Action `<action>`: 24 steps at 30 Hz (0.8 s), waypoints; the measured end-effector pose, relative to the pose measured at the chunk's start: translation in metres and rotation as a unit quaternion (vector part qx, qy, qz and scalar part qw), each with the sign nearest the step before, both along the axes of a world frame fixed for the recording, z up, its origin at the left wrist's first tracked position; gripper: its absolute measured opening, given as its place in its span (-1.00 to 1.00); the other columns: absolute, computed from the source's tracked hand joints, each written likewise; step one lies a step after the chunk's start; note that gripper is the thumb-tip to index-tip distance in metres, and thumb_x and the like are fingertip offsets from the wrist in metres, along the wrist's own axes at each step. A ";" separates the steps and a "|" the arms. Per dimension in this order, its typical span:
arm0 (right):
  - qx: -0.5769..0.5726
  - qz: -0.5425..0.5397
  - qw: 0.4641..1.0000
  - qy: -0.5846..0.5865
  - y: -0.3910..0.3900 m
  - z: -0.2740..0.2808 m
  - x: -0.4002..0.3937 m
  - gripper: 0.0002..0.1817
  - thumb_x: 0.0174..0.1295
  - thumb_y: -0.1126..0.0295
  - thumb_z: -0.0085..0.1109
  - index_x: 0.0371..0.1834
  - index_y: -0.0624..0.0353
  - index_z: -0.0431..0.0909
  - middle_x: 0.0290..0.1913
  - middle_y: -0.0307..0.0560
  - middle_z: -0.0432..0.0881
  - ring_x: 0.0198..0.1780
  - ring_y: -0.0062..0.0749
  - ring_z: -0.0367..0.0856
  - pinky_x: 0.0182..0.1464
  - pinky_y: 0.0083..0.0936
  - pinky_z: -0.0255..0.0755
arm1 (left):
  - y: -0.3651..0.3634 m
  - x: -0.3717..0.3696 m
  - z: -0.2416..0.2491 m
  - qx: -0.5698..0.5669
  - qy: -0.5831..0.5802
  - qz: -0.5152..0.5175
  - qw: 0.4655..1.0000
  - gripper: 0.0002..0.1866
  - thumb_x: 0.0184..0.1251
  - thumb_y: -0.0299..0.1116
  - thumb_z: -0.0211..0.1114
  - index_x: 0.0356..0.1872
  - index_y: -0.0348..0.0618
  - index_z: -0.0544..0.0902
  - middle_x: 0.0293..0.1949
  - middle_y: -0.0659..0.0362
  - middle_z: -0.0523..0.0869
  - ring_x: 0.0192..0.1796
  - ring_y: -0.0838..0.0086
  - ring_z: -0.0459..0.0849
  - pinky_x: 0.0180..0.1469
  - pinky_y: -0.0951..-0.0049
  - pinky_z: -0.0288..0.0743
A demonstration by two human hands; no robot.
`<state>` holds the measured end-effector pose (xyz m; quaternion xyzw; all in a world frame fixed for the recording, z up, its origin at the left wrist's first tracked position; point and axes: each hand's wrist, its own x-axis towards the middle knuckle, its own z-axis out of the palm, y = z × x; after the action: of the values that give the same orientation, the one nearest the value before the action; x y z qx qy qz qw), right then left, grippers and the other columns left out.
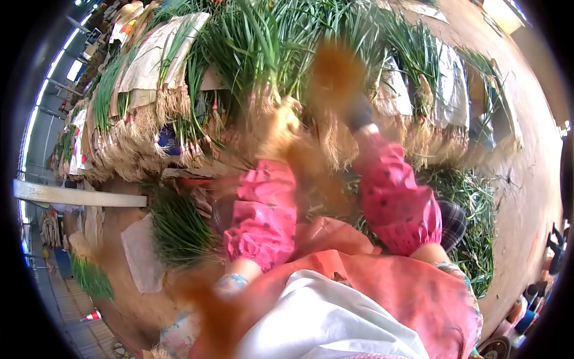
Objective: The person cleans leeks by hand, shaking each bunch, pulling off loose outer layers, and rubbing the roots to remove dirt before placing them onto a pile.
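My left hand [283,124], in a yellowish glove and smeared by motion, reaches up to the root ends of a bunch of green onions [263,66]. Its fingertips are right at the pale stems; whether they grip any, I cannot tell. My right hand [360,115], in a dark glove, is beside the hanging roots to the right, its fingers mostly covered by a brown smudge on the lens. Pink spotted sleeve covers run up both forearms. Long green leaves lie away from me, with stringy tan roots [332,140] toward me.
More green onions [173,102] lie along the row, with pale sheets [156,60] over some. A leafy bundle [179,227] is on the ground at left, near a curved white bar [81,194]. Loose green leaves [472,209] cover the ground at right. A red apron [382,281] covers my lap.
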<state>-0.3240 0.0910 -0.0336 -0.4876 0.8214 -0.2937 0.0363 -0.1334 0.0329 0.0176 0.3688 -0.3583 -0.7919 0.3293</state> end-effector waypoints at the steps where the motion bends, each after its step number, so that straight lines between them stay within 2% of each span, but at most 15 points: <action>1: -0.031 -0.012 0.999 -0.022 0.002 0.026 0.011 -0.51 0.07 -0.03 0.07 -0.36 0.28 0.55 -0.50 0.15 0.59 -0.42 -0.07 0.60 -0.29 -0.29 0.45 | 0.004 -0.006 -0.018 -0.027 0.002 -0.025 0.999 -0.89 0.29 -0.41 0.13 -0.36 -0.24 0.53 -0.71 0.35 0.36 -0.68 0.63 0.34 -0.70 0.63 0.19; 3: 0.047 0.051 0.998 0.009 -0.016 0.013 -0.014 -0.54 0.07 0.01 0.07 -0.44 0.29 0.58 -0.55 0.16 0.58 -0.42 -0.05 0.61 -0.29 -0.34 0.46 | 0.014 -0.004 -0.022 -0.110 -0.044 -0.077 0.990 -0.85 0.34 -0.42 0.05 -0.28 -0.27 0.56 -0.66 0.33 0.42 -0.65 0.63 0.38 -0.56 0.61 0.33; 4: -0.084 0.053 0.993 -0.061 -0.016 0.002 -0.025 -0.60 0.08 0.10 0.09 -0.49 0.31 0.58 -0.62 0.07 0.56 -0.51 -0.21 0.59 -0.38 -0.37 0.45 | 0.006 -0.003 -0.035 -0.129 -0.011 -0.096 0.987 -0.82 0.34 -0.39 0.06 -0.21 -0.28 0.55 -0.55 0.25 0.52 -0.58 0.59 0.48 -0.53 0.58 0.44; 5: -0.113 0.081 0.954 -0.266 -0.011 0.007 -0.028 -0.71 0.09 0.24 0.12 -0.46 0.31 0.59 -0.65 -0.05 0.55 -0.57 -0.45 0.53 -0.48 -0.48 0.41 | 0.003 -0.003 -0.042 -0.146 0.023 -0.112 0.983 -0.78 0.34 -0.36 0.07 -0.13 -0.30 0.55 -0.45 0.18 0.61 -0.51 0.55 0.57 -0.50 0.56 0.55; 6: -0.128 0.122 0.932 -0.316 -0.009 0.007 -0.023 -0.74 0.10 0.28 0.13 -0.45 0.31 0.59 -0.63 -0.10 0.55 -0.57 -0.53 0.50 -0.51 -0.53 0.39 | 0.005 -0.003 -0.041 -0.233 -0.051 -0.103 0.966 -0.74 0.36 -0.32 0.06 -0.06 -0.26 0.53 -0.33 0.18 0.63 -0.40 0.50 0.62 -0.40 0.51 0.58; 8: -0.101 0.158 0.886 -0.425 0.012 0.023 0.002 -0.80 0.14 0.38 0.11 -0.37 0.34 0.59 -0.52 -0.13 0.60 -0.54 -0.59 0.50 -0.49 -0.69 0.38 | 0.008 -0.024 -0.078 -0.303 -0.081 -0.084 0.946 -0.73 0.37 -0.25 0.05 -0.02 -0.14 0.52 -0.35 0.20 0.63 -0.42 0.49 0.60 -0.41 0.54 0.53; 10: -0.158 0.138 0.927 -0.312 0.007 0.010 0.014 -0.79 0.15 0.41 0.10 -0.29 0.38 0.57 -0.45 -0.10 0.61 -0.50 -0.56 0.53 -0.41 -0.66 0.44 | 0.003 -0.038 -0.106 -0.143 -0.014 -0.119 0.983 -0.80 0.37 -0.24 0.05 -0.12 -0.09 0.49 -0.45 0.25 0.54 -0.53 0.54 0.48 -0.53 0.59 0.36; 13: -0.263 0.079 0.891 -0.362 0.013 0.008 0.009 -0.85 0.11 0.43 0.06 -0.39 0.31 0.54 -0.52 -0.13 0.56 -0.57 -0.59 0.41 -0.52 -0.63 0.34 | 0.024 -0.033 -0.047 0.087 0.002 -0.152 0.985 -0.87 0.39 -0.25 0.02 -0.33 -0.03 0.40 -0.69 0.41 0.26 -0.75 0.69 0.14 -0.75 0.67 -0.03; 14: -0.279 0.038 0.862 -0.421 0.010 0.010 -0.009 -0.87 0.08 0.45 0.01 -0.51 0.27 0.50 -0.56 -0.16 0.53 -0.64 -0.61 0.32 -0.61 -0.65 0.24 | 0.021 -0.026 -0.040 0.087 0.150 -0.245 0.954 -0.89 0.42 -0.27 -0.04 -0.25 -0.03 0.39 -0.69 0.42 0.22 -0.75 0.70 0.12 -0.75 0.68 -0.01; 16: -0.395 -0.036 0.712 -0.580 -0.001 -0.014 -0.065 -0.88 0.07 0.44 -0.01 -0.58 0.14 0.45 -0.64 -0.27 0.41 -0.68 -0.62 0.29 -0.66 -0.67 0.17 | 0.023 -0.010 -0.025 0.093 0.138 -0.198 0.966 -0.87 0.44 -0.30 -0.09 -0.16 -0.06 0.38 -0.69 0.42 0.20 -0.74 0.70 0.12 -0.76 0.66 0.00; 17: -0.385 -0.084 0.741 -0.544 0.005 0.006 -0.072 -0.87 0.10 0.41 -0.02 -0.57 0.11 0.46 -0.65 -0.29 0.40 -0.69 -0.63 0.29 -0.67 -0.67 0.16 | 0.018 0.001 -0.025 0.101 0.125 -0.165 0.973 -0.86 0.44 -0.31 -0.11 -0.13 -0.08 0.38 -0.69 0.42 0.20 -0.74 0.70 0.11 -0.76 0.66 0.01; 19: -0.308 -0.058 0.831 -0.459 0.033 0.025 -0.080 -0.86 0.11 0.37 0.00 -0.55 0.13 0.47 -0.65 -0.29 0.42 -0.68 -0.65 0.29 -0.66 -0.69 0.18 | 0.001 0.023 -0.027 0.089 0.118 -0.126 0.981 -0.75 0.44 -0.31 -0.10 0.01 -0.11 0.44 -0.70 0.42 0.20 -0.73 0.69 0.11 -0.77 0.65 0.02; 21: -0.302 -0.101 0.841 -0.438 0.061 0.027 -0.097 -0.86 0.11 0.37 0.01 -0.54 0.15 0.47 -0.63 -0.28 0.45 -0.67 -0.64 0.33 -0.64 -0.69 0.21 | -0.015 0.042 -0.025 0.048 0.135 -0.131 0.981 -0.70 0.44 -0.30 -0.11 0.05 -0.19 0.45 -0.69 0.40 0.21 -0.71 0.69 0.14 -0.74 0.63 0.08; 23: -0.280 -0.122 0.853 -0.423 0.081 0.021 -0.107 -0.85 0.11 0.36 0.01 -0.52 0.17 0.48 -0.61 -0.26 0.48 -0.64 -0.63 0.37 -0.61 -0.69 0.24 | -0.024 0.045 -0.025 0.041 0.240 -0.202 0.949 -0.68 0.42 -0.31 -0.09 0.07 -0.25 0.43 -0.66 0.38 0.28 -0.66 0.67 0.22 -0.66 0.63 0.20; 24: -0.271 -0.107 0.859 -0.422 0.086 0.017 -0.106 -0.87 0.10 0.37 0.03 -0.52 0.17 0.46 -0.61 -0.27 0.48 -0.62 -0.63 0.39 -0.57 -0.69 0.26 | -0.011 0.035 -0.013 -0.006 0.147 -0.143 0.979 -0.70 0.40 -0.31 -0.05 0.01 -0.27 0.46 -0.62 0.35 0.36 -0.62 0.64 0.30 -0.57 0.64 0.28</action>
<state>-0.4302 0.1772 -0.0164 -0.2163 0.6629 -0.6840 0.2143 -0.0982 0.0220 0.0048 0.1912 -0.3601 -0.8741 0.2641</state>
